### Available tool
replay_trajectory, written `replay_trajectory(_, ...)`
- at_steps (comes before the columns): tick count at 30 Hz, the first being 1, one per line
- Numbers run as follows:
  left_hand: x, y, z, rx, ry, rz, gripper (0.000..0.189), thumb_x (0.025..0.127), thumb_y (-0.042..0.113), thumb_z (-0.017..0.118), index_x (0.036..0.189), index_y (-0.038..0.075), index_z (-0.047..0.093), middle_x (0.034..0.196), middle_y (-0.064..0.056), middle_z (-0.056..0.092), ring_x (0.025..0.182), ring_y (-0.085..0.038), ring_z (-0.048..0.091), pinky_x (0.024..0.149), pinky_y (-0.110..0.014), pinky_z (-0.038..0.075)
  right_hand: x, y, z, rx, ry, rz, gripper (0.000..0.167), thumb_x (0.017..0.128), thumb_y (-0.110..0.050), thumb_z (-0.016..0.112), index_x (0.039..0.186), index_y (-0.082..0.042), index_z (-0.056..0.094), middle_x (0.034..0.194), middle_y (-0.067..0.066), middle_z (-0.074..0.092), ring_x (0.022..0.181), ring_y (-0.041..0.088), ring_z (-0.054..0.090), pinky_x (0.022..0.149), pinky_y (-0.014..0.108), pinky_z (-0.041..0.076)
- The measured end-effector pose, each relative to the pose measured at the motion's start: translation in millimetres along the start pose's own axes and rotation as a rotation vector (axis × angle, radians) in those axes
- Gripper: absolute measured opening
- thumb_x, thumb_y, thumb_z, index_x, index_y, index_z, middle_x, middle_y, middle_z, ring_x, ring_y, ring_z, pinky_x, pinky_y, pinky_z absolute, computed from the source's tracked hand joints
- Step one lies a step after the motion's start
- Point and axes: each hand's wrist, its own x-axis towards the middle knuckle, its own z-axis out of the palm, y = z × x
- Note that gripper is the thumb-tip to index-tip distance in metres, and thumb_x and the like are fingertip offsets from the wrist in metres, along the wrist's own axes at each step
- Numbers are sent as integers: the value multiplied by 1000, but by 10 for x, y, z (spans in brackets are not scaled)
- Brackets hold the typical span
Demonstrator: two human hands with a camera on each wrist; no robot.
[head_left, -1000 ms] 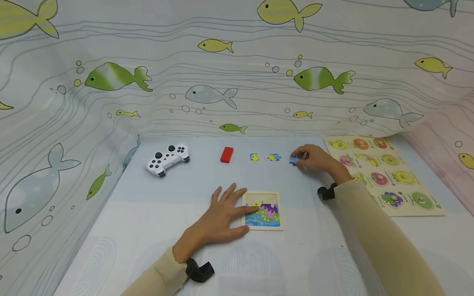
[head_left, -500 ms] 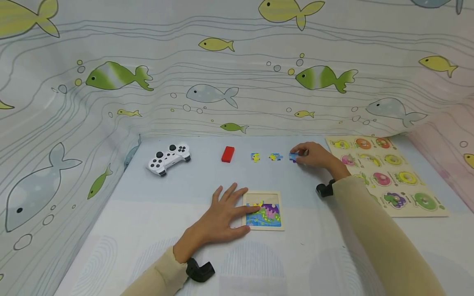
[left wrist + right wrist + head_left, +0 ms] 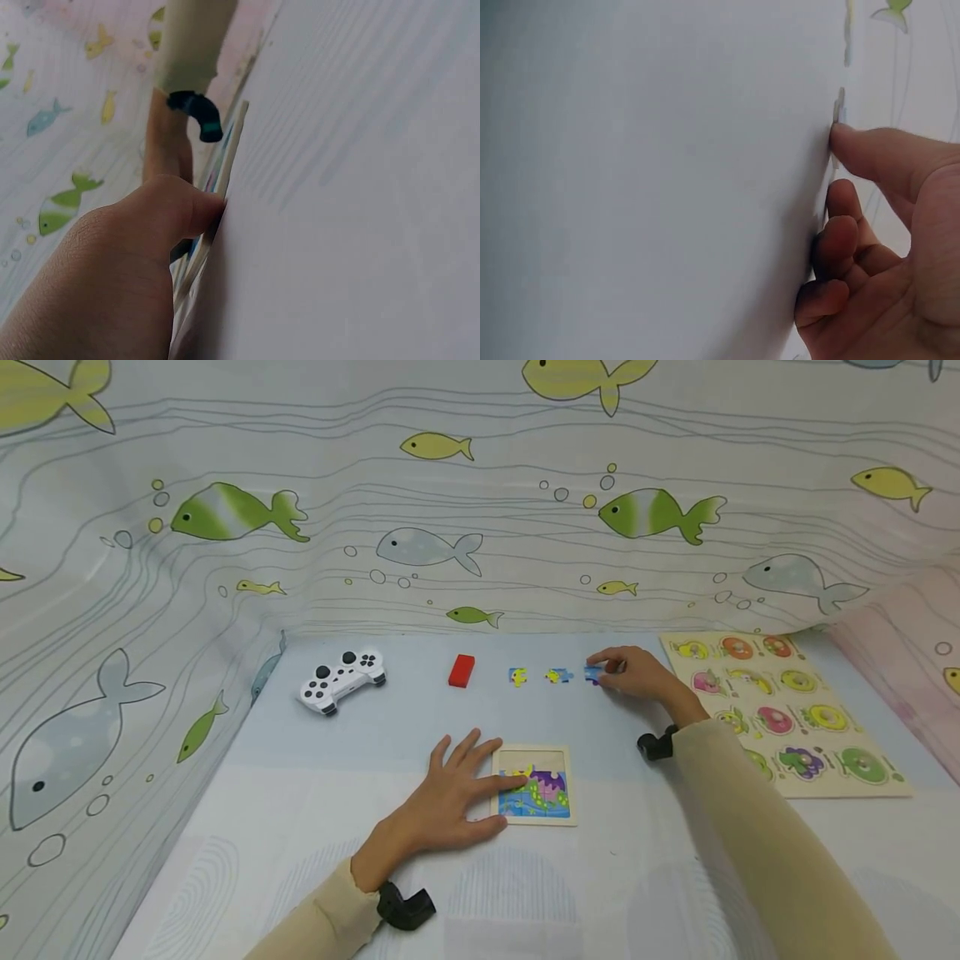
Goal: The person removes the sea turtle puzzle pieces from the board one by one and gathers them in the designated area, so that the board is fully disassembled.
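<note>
White plastic game controller (image 3: 342, 682), red rectangular block (image 3: 461, 671), then my left hand (image 3: 446, 797), fingers spread, gripping nothing, resting on square pale-wood puzzle tray (image 3: 543, 758). Beyond it, two small yellow-and-blue jigsaw pieces (image 3: 557, 676); blue jigsaw piece (image 3: 592, 673) on the table (image 3: 420, 714), pinched by my right hand (image 3: 637, 678), fingers curled. Cream fruit-picture board (image 3: 821, 752) far right.

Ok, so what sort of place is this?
Probably a play corner, perhaps a staged one: a cartoon-fish backdrop rises behind the table, which holds a framed jigsaw and a fruit-picture board.
</note>
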Motion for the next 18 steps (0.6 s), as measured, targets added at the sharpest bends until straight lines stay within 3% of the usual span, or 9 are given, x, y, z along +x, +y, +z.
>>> replay_trajectory(6, 11, -13, 12, -1, 0, -3, 53, 93, 56, 57, 145, 47, 52, 163, -8, 36, 156, -42, 19, 116, -73, 12, -58, 17, 36, 90, 35, 17, 40, 99, -18, 65, 138, -16, 64, 119, 15, 62, 98, 28, 53, 76, 31, 47)
replay_trajectory(12, -6, -35, 20, 9, 0, -9, 53, 93, 56, 57, 145, 49, 51, 163, -6, 35, 156, -41, 19, 117, -73, 11, -191, -23, 143, 176, 124, 21, 31, 100, -20, 64, 129, -12, 69, 104, 13, 60, 88, 24, 50, 68, 27, 43)
replay_trajectory(18, 19, -33, 12, 9, -5, -4, 53, 94, 57, 55, 146, 48, 51, 164, -7, 35, 156, -41, 19, 116, -73, 12, -366, -149, 275, 236, 146, -28, 24, 101, -25, 64, 117, -9, 74, 115, 12, 72, 89, 21, 55, 69, 22, 48)
